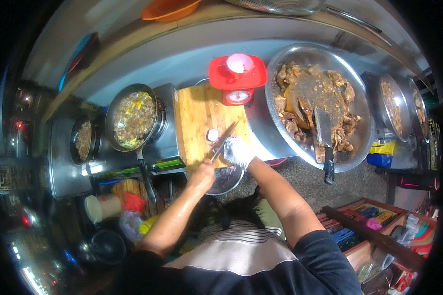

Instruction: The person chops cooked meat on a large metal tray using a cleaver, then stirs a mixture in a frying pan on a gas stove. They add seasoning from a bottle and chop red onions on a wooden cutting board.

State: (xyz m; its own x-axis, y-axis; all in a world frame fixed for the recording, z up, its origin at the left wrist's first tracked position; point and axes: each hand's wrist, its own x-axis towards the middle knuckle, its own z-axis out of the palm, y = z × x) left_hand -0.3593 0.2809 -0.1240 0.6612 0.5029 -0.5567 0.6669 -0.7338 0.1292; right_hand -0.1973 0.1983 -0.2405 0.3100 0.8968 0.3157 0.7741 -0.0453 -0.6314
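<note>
My left hand (202,176), bare, grips a kitchen knife (228,133), its blade slanting up and right over a wooden cutting board (195,114). My right hand (240,152) wears a white glove. Its fingers curl down against purple pieces that look like red onion (216,149), beside the blade; the glove hides part of them. A small round white thing (212,135) lies left of the blade. Below the board's near edge a metal bowl (225,190) holds purple shreds. A red kitchen scale (238,96) carrying a pink cup (240,63) stands at the board's back.
To the right, a large steel basin (367,136) holds chunks of cooked meat, a round chopping block and a black-handled cleaver (329,162). On the left, a frying pan (133,149) with an egg mixture sits on a stove; its handle juts toward me. A shelf (206,23) runs above.
</note>
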